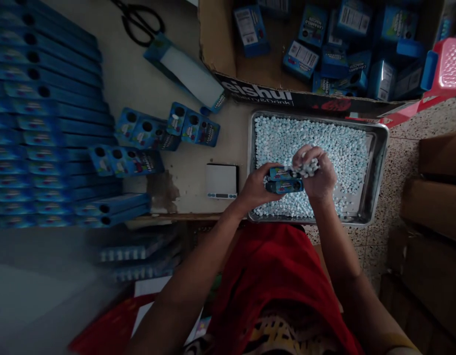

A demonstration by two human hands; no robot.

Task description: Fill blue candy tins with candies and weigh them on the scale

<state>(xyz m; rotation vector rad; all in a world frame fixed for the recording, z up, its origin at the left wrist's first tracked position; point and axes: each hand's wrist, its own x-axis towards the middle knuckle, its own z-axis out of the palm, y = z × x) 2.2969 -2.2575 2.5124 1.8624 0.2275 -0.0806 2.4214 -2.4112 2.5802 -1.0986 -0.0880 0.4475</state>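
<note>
My left hand (260, 186) grips two small blue candy boxes (285, 186) side by side over the metal tray (379, 162). Cupped at the boxes' far end, my right hand (316, 172) holds a clump of small white candies (309, 169). Some of these candies show at the upper box's end, but whether any are inside I cannot tell. Loose pale blue and white candies (305, 130) cover most of the tray's bottom, thinning toward its right side.
A cardboard box (216, 39) of blue candy boxes stands behind the tray. Left of it are a small scale (222, 181), several blue boxes (139, 160), an opened carton (191, 74) and black scissors (141, 22). Stacked blue cartons (46, 148) fill the far left.
</note>
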